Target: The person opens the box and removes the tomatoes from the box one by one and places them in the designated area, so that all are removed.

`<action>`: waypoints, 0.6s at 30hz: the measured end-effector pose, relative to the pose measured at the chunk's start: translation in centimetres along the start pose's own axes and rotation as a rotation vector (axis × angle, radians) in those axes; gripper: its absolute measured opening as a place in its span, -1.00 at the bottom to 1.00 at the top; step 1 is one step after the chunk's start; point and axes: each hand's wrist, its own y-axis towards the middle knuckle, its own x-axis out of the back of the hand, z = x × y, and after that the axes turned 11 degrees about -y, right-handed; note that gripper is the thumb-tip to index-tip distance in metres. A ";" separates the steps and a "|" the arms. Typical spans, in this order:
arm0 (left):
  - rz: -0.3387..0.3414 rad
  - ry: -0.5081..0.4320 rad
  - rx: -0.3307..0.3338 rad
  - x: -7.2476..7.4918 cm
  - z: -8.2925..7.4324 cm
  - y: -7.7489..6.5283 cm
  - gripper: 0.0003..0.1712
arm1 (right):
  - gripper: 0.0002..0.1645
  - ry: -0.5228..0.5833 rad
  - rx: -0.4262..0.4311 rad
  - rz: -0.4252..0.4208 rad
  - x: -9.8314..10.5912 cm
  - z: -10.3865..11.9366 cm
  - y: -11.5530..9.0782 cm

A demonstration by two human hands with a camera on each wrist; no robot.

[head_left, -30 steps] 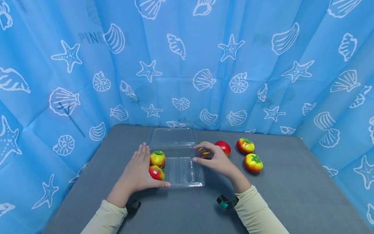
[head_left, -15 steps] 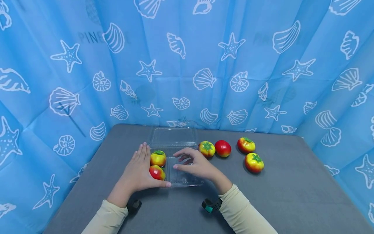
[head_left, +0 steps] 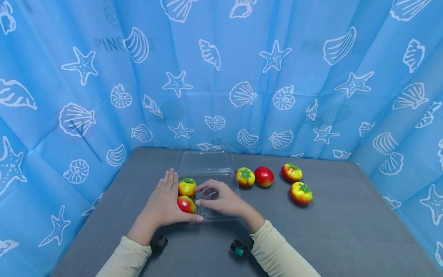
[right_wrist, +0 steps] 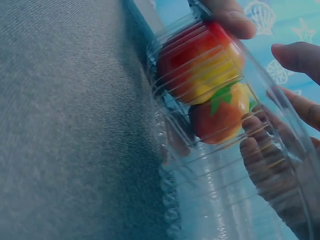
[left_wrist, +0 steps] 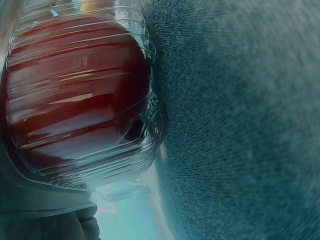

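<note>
A clear plastic clamshell box (head_left: 226, 179) lies open on the table, its lid (head_left: 205, 161) folded back behind it. Two red-and-yellow toy fruits sit at its left end: one with a green calyx (head_left: 187, 189), and a redder one (head_left: 186, 204) in front. My left hand (head_left: 160, 204) rests against the box's left side, fingers straight, thumb along the front edge. Over the box hovers my right hand (head_left: 221, 199), fingers loosely bent and holding nothing, fingertips close beside the two fruits; whether they touch cannot be told. Through the ribbed wall, the left wrist view shows one red fruit (left_wrist: 80, 85).
Right of the box, on the grey table (head_left: 332, 215), lie a yellow-red toy fruit (head_left: 245, 177), a red one (head_left: 264, 176) beside it, and two more yellow-red fruits (head_left: 291, 172) further right. A blue shell-patterned curtain (head_left: 221, 77) hangs behind and at both sides.
My right hand has moved left, from beside the yellow-red fruit at the box's right edge to the two fruits inside. The left hand and the fruits have stayed put.
</note>
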 end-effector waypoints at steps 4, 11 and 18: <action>0.008 -0.003 0.001 0.2 -0.1 -0.1 0.76 | -0.53 -0.014 0.012 0.001 -0.3 0.1 0.2; 0.008 0.008 -0.004 0.3 -0.2 -0.1 0.75 | -0.54 -0.029 0.016 0.023 -0.6 0.2 0.4; 0.009 0.008 -0.009 0.1 -0.1 -0.1 0.75 | -0.54 -0.039 -0.027 0.054 -1.1 0.1 0.7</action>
